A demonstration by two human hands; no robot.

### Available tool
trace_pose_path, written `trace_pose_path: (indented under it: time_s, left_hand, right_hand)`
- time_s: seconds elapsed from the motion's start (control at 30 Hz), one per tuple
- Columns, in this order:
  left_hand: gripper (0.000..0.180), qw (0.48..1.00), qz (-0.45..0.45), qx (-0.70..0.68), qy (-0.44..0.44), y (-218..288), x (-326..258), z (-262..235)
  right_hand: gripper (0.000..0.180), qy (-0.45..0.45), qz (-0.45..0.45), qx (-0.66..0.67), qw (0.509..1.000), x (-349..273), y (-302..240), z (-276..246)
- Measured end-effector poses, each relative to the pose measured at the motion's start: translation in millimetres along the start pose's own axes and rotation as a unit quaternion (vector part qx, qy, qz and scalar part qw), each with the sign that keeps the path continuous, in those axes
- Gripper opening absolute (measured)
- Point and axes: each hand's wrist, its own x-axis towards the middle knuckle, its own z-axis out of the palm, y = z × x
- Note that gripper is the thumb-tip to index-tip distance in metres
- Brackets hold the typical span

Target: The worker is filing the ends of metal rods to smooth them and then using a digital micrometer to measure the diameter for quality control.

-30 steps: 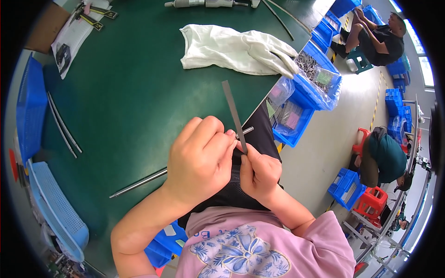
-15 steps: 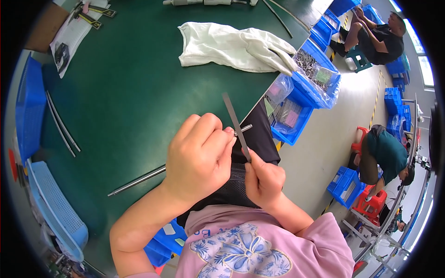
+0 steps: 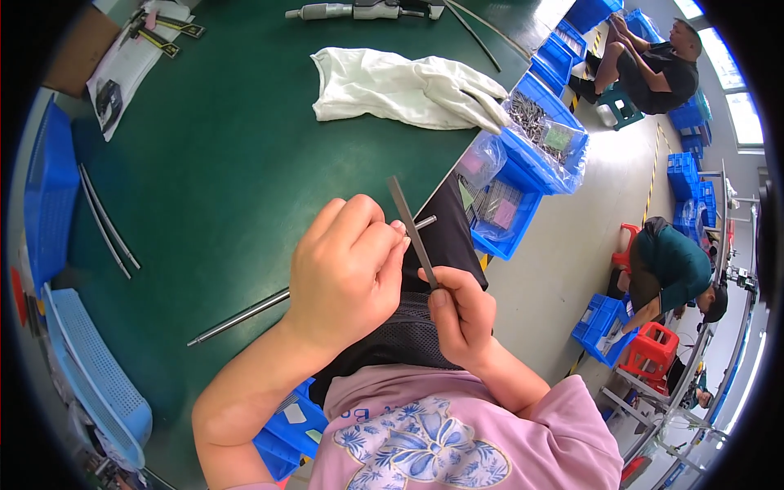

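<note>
My left hand point(image 3: 347, 278) is closed round a slim shiny metal rod point(image 3: 238, 317). The rod slants through the fist; its long part lies low over the green table and its short end pokes out past my fingertips. Between thumb and fingers, my right hand point(image 3: 464, 317) pinches a flat dark grey file point(image 3: 412, 229) by its lower end. The file stands steeply across the rod's short end, close by my left fingertips. Whether the two touch I cannot tell. A white cotton glove point(image 3: 400, 88) lies flat on the table beyond my hands.
On the green table point(image 3: 220, 171) lie two thin curved rods point(image 3: 106, 220), a micrometer point(image 3: 367, 10) and calipers point(image 3: 163, 33). Blue baskets point(image 3: 98, 367) line the left edge. Beside the table's right edge stand blue bins point(image 3: 523, 196) of metal parts. Two people sit farther right.
The file has shifted slightly left and down along with my right hand. My left hand keeps its hold on the rod. At right, a seated person's arm now reaches toward a blue crate.
</note>
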Motion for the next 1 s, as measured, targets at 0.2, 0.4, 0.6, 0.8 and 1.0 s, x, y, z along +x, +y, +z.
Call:
trace_pose_path:
  time_s: [0.2,0.4,0.6,0.8,1.0]
  left_hand:
    - [0.018,1.000,-0.005,-0.002,0.002,0.6,-0.4,-0.2]
    - [0.013,0.999,-0.014,0.014,-0.028,1.3,0.2,-2.4]
    - [0.018,1.000,-0.005,-0.004,-0.007,0.3,0.8,-1.1]
    - [0.019,1.000,-0.004,-0.006,-0.010,-0.1,1.0,-0.9]
    - [0.019,1.000,-0.006,-0.009,-0.008,-0.4,0.4,-1.3]
  right_hand:
    - [0.019,0.031,0.009,-0.014,0.999,0.1,2.5,0.3]
    - [0.020,0.015,-0.026,-0.058,0.998,5.5,6.0,-3.6]
    - [0.020,0.009,-0.045,-0.065,0.997,7.2,6.1,-8.4]
    - [0.018,0.025,-0.039,-0.054,0.997,7.0,2.5,-8.7]
    - [0.020,0.007,-0.042,-0.060,0.997,8.8,0.9,-8.8]
